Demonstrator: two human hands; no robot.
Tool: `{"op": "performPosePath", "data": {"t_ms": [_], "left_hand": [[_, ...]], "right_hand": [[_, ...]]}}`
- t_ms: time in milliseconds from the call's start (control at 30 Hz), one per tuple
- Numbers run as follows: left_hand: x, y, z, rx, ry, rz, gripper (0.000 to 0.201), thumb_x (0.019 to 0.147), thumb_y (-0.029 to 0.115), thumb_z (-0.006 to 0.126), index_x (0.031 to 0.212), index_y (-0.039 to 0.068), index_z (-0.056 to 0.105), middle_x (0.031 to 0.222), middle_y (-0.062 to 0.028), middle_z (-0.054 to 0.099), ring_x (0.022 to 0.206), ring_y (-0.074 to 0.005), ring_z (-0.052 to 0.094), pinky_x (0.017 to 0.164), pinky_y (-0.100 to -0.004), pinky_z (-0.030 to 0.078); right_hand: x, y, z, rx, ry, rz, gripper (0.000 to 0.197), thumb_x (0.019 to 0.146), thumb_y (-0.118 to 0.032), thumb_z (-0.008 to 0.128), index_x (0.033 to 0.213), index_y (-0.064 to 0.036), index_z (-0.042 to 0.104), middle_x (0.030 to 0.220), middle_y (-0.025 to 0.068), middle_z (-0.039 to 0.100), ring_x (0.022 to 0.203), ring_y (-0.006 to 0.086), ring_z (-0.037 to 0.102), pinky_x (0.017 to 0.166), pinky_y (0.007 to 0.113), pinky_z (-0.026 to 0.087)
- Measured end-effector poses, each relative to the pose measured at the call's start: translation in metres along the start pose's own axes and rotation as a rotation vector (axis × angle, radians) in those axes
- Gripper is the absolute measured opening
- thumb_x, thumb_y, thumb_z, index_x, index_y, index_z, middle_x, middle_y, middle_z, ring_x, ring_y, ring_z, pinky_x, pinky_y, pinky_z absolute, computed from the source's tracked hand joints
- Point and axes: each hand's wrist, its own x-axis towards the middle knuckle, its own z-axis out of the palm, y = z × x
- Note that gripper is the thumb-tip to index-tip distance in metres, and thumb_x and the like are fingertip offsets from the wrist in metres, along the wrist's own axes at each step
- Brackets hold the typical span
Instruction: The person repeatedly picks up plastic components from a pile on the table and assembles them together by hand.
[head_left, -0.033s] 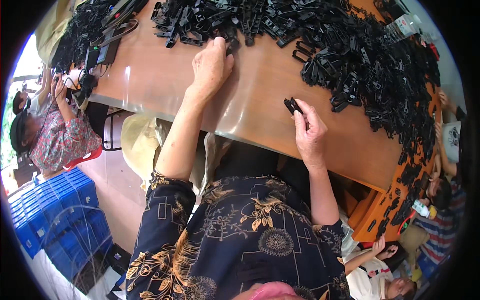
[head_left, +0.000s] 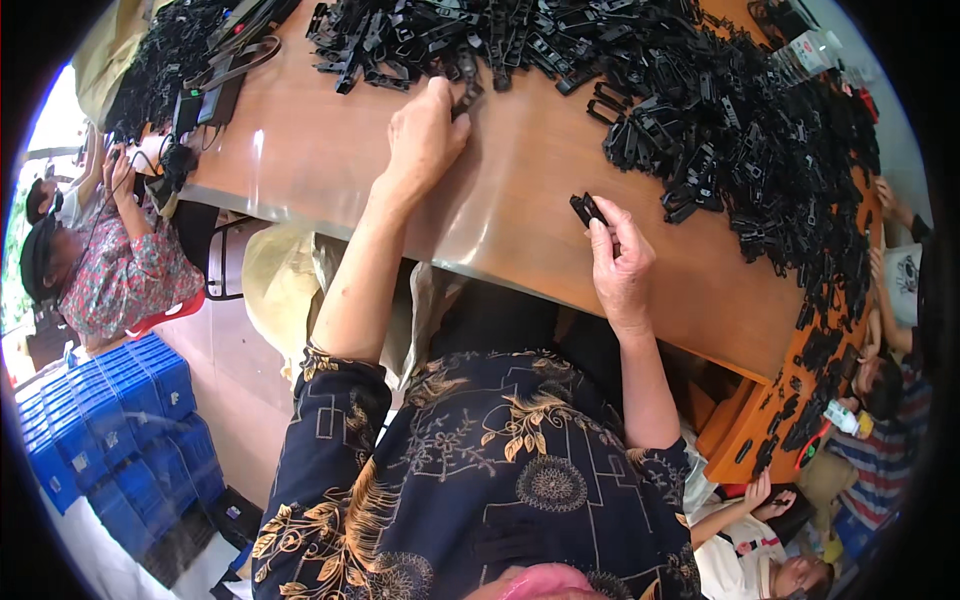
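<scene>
My right hand [head_left: 621, 250] is above the near part of the table, pinching a small black plastic piece [head_left: 584, 209] between thumb and fingertips. Farther off, my left hand [head_left: 423, 130] reaches to the near edge of a big heap of black plastic parts [head_left: 420, 35]. A narrow black plastic part [head_left: 469, 92] shows beside the closed fingers of that hand, which seem to grip it. The fingertips themselves are mostly hidden behind the hand.
The heap spreads along the far and right sides of the brown table [head_left: 535, 150]. A clear bottle [head_left: 808, 52] stands at the far right. Black devices with cables [head_left: 205, 105] lie far left. Blue crates [head_left: 110, 410] are stacked at left. Other people sit left and right.
The black part at my left fingers shows more clearly and has shifted slightly right and nearer. My right hand stays practically where it was, with the same piece.
</scene>
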Motion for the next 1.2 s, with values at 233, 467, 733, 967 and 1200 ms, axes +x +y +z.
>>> {"op": "performPosePath", "data": {"t_ms": [233,467,733,967,1200], "left_hand": [[-0.075,0.028,0.015,-1.522,-0.282,-0.181,0.047,0.085,-0.005,0.067,0.128,-0.002,0.047,0.097,-0.0065,0.063,0.080,-0.0136,0.064,0.072,-0.0264,0.055],[-0.118,0.068,0.011,-1.351,-0.163,-0.086,0.056,0.085,-0.006,0.066,0.135,0.005,0.043,0.099,-0.0041,0.064,0.083,-0.0105,0.065,0.075,-0.0248,0.054],[-0.133,0.080,0.004,-0.939,-0.040,0.044,0.065,0.081,-0.006,0.067,0.139,0.012,0.043,0.098,-0.0116,0.067,0.085,-0.0181,0.069,0.077,-0.0297,0.055],[-0.135,0.074,-0.032,-0.689,-0.232,0.249,0.057,0.082,0.007,0.071,0.134,0.009,0.047,0.105,-0.0182,0.068,0.098,-0.0323,0.069,0.082,-0.0362,0.055],[-0.126,0.087,-0.028,-0.697,-0.465,0.035,0.030,0.086,0.014,0.070,0.097,-0.001,0.046,0.082,-0.0218,0.066,0.082,-0.0408,0.068,0.069,-0.0452,0.051]], "right_hand": [[0.001,-0.035,0.012,0.677,-0.144,0.371,0.025,0.097,-0.006,0.056,0.120,0.0040,0.058,0.100,0.0071,0.070,0.075,0.0124,0.065,0.074,0.024,0.052],[-0.010,-0.049,0.017,0.965,-0.188,0.448,0.023,0.096,-0.008,0.059,0.117,0.0015,0.059,0.096,0.0068,0.070,0.069,0.0098,0.065,0.064,0.022,0.051],[-0.019,-0.052,0.008,0.895,-0.193,0.468,0.022,0.097,-0.007,0.058,0.116,0.0029,0.060,0.096,0.0074,0.070,0.070,0.0102,0.066,0.063,0.022,0.052],[-0.026,-0.037,-0.012,0.643,-0.216,0.318,0.020,0.098,-0.006,0.056,0.114,0.0025,0.061,0.093,0.0043,0.069,0.071,0.0082,0.065,0.064,0.021,0.051],[-0.038,-0.034,-0.016,0.390,-0.215,0.296,0.015,0.094,-0.004,0.059,0.108,-0.0002,0.065,0.086,0.0053,0.069,0.064,0.0089,0.064,0.058,0.023,0.051]]}}
